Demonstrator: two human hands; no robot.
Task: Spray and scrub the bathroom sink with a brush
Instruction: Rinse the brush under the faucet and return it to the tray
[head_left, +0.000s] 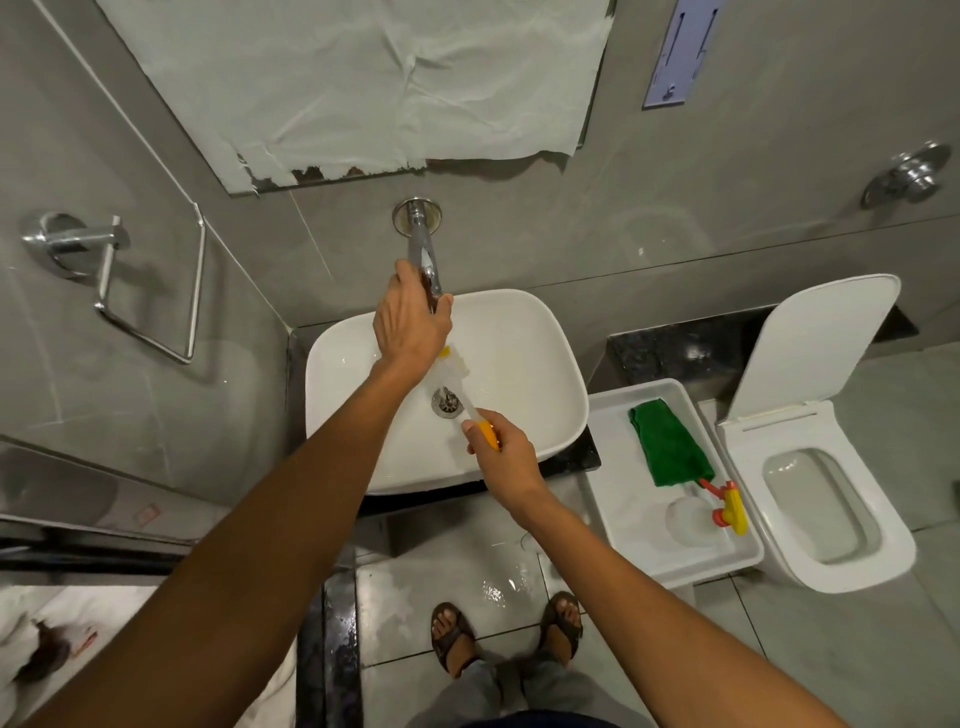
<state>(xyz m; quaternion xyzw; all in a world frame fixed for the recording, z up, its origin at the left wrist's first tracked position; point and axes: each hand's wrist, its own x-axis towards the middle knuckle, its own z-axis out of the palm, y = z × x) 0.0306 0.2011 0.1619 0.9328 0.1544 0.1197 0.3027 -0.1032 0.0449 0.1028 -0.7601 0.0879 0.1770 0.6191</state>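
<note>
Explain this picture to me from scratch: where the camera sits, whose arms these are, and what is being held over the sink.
The one picture comes from a camera worn on a person's head, looking down, so the two bare arms are the wearer's own. The left hand grips the wall-mounted tap above the white sink. The right hand holds a brush by its orange handle, its head down in the basin near the drain. Beside the sink, a white tray holds a green cloth lying on a spray bottle. A toilet with its lid up stands at right.
</note>
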